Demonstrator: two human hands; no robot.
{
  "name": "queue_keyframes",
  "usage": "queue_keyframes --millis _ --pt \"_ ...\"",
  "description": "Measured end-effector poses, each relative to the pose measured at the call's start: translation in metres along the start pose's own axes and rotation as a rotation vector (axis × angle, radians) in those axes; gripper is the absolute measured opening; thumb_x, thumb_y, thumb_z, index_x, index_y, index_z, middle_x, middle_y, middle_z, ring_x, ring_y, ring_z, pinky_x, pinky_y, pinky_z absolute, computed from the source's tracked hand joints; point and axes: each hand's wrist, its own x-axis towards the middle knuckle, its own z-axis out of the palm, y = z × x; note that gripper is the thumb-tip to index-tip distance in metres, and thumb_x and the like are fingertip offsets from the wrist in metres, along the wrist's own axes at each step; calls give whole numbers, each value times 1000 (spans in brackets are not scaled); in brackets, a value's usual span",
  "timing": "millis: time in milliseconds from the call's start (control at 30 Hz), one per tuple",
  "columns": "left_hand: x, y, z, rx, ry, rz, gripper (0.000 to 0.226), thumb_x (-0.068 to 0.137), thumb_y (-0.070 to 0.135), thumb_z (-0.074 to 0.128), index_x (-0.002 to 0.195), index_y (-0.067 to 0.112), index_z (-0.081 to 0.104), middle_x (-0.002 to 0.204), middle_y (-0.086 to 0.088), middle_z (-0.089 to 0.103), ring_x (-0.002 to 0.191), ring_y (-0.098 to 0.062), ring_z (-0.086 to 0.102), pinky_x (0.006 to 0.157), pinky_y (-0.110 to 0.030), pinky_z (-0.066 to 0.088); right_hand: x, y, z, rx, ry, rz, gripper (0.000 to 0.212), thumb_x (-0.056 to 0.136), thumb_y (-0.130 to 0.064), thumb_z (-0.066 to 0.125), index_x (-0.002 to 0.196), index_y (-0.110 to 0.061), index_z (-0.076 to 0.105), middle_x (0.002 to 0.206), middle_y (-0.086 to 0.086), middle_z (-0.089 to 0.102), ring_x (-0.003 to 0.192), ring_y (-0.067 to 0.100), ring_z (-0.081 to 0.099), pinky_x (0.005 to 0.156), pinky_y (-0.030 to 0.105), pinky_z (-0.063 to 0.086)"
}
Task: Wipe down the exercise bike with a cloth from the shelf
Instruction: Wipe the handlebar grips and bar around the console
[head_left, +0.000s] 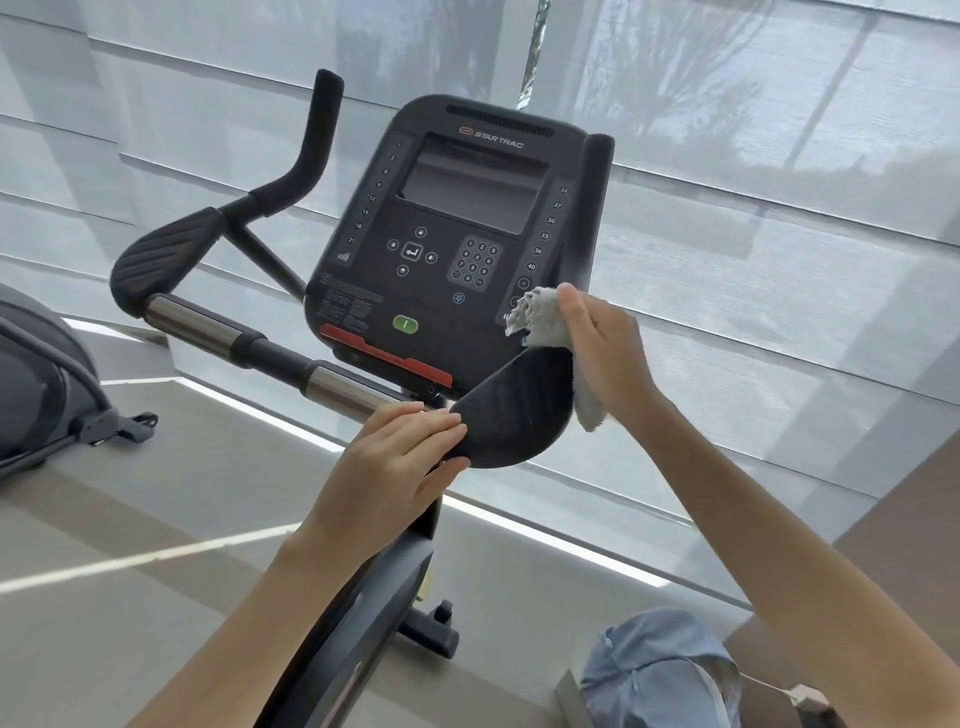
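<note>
The exercise bike's black console (457, 228) with a dark screen and keypad stands in the middle of the view. A chrome and black handlebar (244, 338) runs below it to ribbed elbow pads at both ends. My right hand (608, 353) holds a light grey cloth (545, 322) pressed against the far edge of the right pad (514, 415), beside the console's lower right corner. My left hand (395, 467) rests on the near left edge of that pad, fingers laid flat over it.
Grey translucent window blinds (753, 234) fill the background. Part of another grey machine (36, 384) sits on the floor at the left edge. The bike's frame (384, 592) drops to the tan floor below my hands. My knee in blue fabric (660, 675) is at bottom right.
</note>
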Motion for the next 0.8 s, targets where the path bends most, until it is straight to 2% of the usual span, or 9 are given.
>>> queue_keyframes --millis 67,100,167,367,533,600,667,733,800 --pt "-2 0 0 0 -4 -4 37 88 34 53 102 5 73 102 -7 72 96 -23 67 94 -32 47 -2 12 13 -251 -247 -71 33 97 -41 42 93 -22 69 103 -16 62 107 -3 47 102 26 24" --pt "-3 -1 0 1 -6 -7 36 88 32 54 102 5 73 102 -7 72 96 -23 67 94 -32 47 -5 16 17 -343 -299 -106 29 96 -43 43 106 -29 67 118 -19 57 120 -3 38 110 31 12" --pt "-5 -1 0 4 6 -13 32 89 29 56 102 4 72 103 -7 72 96 -23 66 93 -32 49 -10 16 16 -363 -324 -142 29 97 -41 43 116 -32 62 128 -17 54 130 5 35 114 37 11" --pt "-11 -3 -1 1 27 -22 27 90 23 57 103 4 72 103 -8 72 98 -24 65 95 -31 48 -58 1 17 -331 -262 -358 27 96 -18 50 118 -9 63 127 5 60 124 21 49 113 32 21" --pt "-17 -5 -2 45 30 -59 31 91 25 53 105 3 71 105 -9 71 100 -24 65 97 -31 46 -90 -6 13 -285 -297 -494 28 94 -18 49 114 -4 64 123 9 62 119 23 54 110 33 28" --pt "-19 -5 -2 52 25 -71 32 91 26 52 105 3 71 105 -9 71 101 -24 65 96 -33 47 -82 -6 4 -160 -292 -461 24 96 -16 47 112 -8 64 121 -1 62 118 9 51 108 25 30" --pt "-20 -6 -3 73 18 -97 33 91 27 53 107 3 70 107 -9 70 103 -25 64 97 -33 45 -58 -5 -5 -84 -128 -327 22 97 -17 48 111 -16 65 110 -11 62 105 -7 51 96 8 31" --pt "-21 -6 -4 95 6 -148 34 91 29 57 109 4 69 110 -10 69 105 -26 63 99 -34 42 -31 -4 -6 -111 -15 -193 21 97 -21 48 108 -19 65 96 -12 62 90 -4 51 81 2 32" --pt "-23 -7 -4 107 0 -177 33 90 27 60 112 4 68 112 -10 68 106 -27 63 100 -35 40 -15 1 2 -208 -100 -141 20 98 -22 48 105 -17 66 92 -7 62 90 9 51 81 11 32"
